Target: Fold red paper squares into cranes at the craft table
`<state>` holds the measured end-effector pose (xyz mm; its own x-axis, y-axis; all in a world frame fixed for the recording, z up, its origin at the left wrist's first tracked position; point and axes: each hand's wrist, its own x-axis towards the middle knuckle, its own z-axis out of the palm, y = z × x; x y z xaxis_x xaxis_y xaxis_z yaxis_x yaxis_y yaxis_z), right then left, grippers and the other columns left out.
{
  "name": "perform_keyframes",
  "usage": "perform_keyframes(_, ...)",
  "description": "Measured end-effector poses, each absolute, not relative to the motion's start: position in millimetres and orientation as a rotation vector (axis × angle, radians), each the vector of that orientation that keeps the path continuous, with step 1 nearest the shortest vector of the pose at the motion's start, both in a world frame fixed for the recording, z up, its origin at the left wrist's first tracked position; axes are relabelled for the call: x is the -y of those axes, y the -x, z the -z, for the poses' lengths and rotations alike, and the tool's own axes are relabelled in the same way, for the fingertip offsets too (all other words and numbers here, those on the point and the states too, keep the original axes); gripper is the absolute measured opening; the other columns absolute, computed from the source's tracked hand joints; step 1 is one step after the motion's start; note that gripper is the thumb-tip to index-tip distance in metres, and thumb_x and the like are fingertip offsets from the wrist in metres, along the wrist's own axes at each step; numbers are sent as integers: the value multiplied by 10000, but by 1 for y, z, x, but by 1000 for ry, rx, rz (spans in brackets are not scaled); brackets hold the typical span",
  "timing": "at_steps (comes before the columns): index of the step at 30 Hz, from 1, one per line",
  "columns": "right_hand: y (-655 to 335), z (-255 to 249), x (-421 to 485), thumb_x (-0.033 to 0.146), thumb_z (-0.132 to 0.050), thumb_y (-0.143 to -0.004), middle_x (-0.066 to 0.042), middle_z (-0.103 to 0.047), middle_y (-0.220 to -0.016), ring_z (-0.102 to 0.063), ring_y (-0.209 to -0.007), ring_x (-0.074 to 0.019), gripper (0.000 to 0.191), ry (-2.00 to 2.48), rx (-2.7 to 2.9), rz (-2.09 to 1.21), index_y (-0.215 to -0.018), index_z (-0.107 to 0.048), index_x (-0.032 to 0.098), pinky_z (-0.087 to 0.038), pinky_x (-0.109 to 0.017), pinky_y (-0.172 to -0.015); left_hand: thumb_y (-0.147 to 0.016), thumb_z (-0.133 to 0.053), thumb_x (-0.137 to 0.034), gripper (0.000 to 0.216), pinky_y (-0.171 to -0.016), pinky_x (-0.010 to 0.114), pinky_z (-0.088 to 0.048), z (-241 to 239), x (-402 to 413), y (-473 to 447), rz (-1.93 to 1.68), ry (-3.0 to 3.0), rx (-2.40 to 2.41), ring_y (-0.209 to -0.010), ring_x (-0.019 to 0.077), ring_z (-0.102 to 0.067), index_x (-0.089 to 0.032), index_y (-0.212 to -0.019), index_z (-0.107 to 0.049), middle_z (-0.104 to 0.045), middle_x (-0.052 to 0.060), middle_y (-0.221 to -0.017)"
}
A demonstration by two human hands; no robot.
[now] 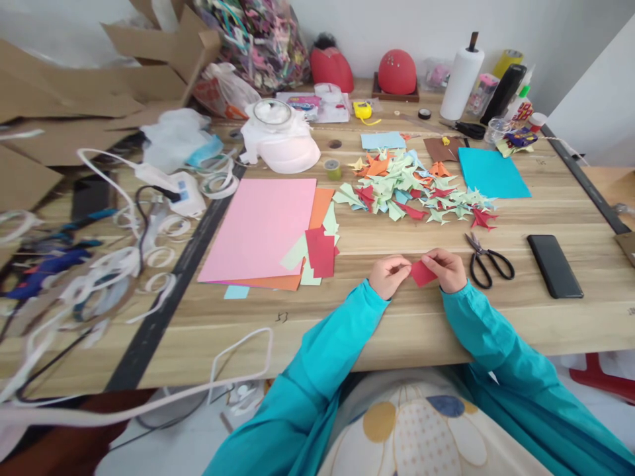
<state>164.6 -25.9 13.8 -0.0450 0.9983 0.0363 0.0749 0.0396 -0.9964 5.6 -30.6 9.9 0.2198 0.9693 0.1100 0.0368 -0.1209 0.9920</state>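
A small red piece of paper (pixel 422 274) is held just above the table, near its front edge. My right hand (pixel 447 270) pinches its upper right side between thumb and fingers. At its left corner, my left hand (pixel 389 276) is closed, thumb against fingertips, gripping the paper's edge. To the left lie red paper strips (pixel 321 253) over pale green pieces, beside a pink sheet (pixel 262 228). Behind my hands spreads a pile of folded paper cranes (pixel 397 178) in green, orange, red and blue. Black-handled scissors (pixel 489 261) rest with blades parted to the right.
A black phone (pixel 554 266) lies at the right. A turquoise sheet (pixel 493 173) sits behind it. Cables and a white power strip (pixel 171 188) clutter the left side, near cardboard boxes (pixel 163 49). Along the wall stand a white roll (pixel 461 82) and red domed objects (pixel 397 71).
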Motion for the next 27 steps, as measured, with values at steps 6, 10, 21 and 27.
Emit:
perform_keyframes(6,-164,-12,27,402,-677,-649,11,-593,-566,-497,-519,-98,237,1211,1252,-1154,-622,-635,170,-420,-227,-515,-697,-576,-239,152,-517,242,-377,-12,30,-6,-1191,-1398,-1030,-525,112,-488,-136,-596,-622,-547,16,-546)
perform_keyframes(10,-164,-10,25,399,-680,-640,8,-598,-563,-508,-517,-106,230,1224,1240,-1126,-618,-643,173,-429,-233,-510,-684,-593,-237,142,-502,237,-383,-10,30,-6,-1219,-1354,-1041,-519,109,-497,-135,-594,-634,-560,18,-548)
perform_keyframes(21,-166,-11,23,404,-690,-620,11,-582,-538,-498,-500,-102,245,1254,1165,-1072,-608,-633,166,-418,-232,-493,-656,-599,-245,126,-481,231,-427,-4,28,-4,-1235,-1152,-1058,-477,100,-519,-134,-635,-656,-618,24,-589)
perform_keyframes(27,-167,-11,21,415,-695,-616,14,-570,-537,-489,-500,-97,261,1244,1135,-1043,-592,-616,168,-416,-230,-498,-678,-608,-281,166,-479,225,-436,-1,29,-7,-1235,-1126,-1071,-500,103,-532,-131,-724,-662,-625,29,-616)
